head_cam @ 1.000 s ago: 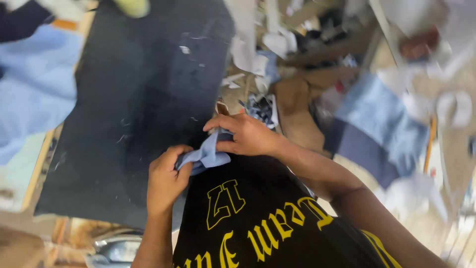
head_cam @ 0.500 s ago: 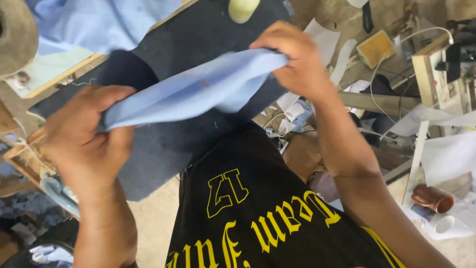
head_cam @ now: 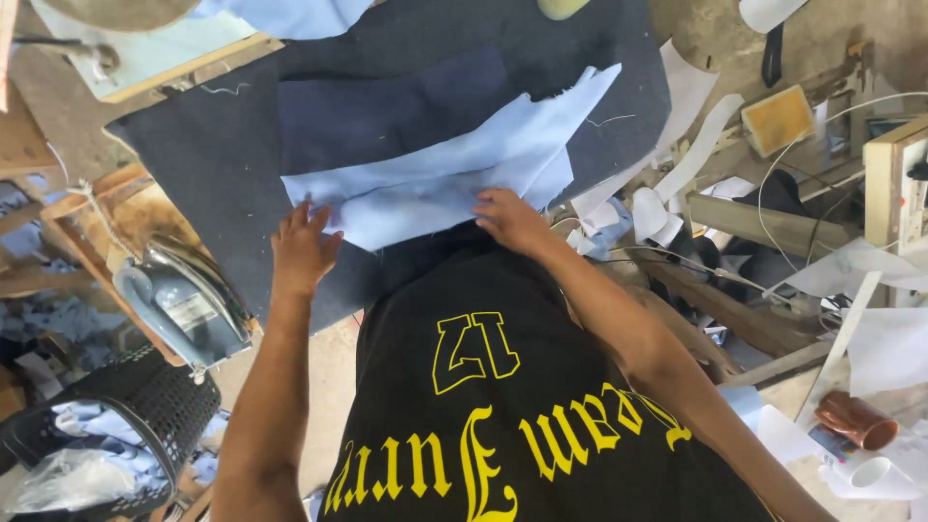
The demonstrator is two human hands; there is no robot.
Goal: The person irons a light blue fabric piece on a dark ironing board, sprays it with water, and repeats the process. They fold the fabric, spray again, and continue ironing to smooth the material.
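On the dark padded board (head_cam: 193,164), both open hands, left hand (head_cam: 302,249) and right hand (head_cam: 510,218), press the light blue cloth (head_cam: 454,164); an iron (head_cam: 184,300) sits left.

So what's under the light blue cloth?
The light blue cloth lies on a dark padded board, over a navy fabric piece. Both hands press its near edge. Anything directly beneath stays hidden.

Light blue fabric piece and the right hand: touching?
Touching. The head view shows the right hand pressed flat on the near edge of the light blue fabric piece, fingers overlapping the cloth with no gap.
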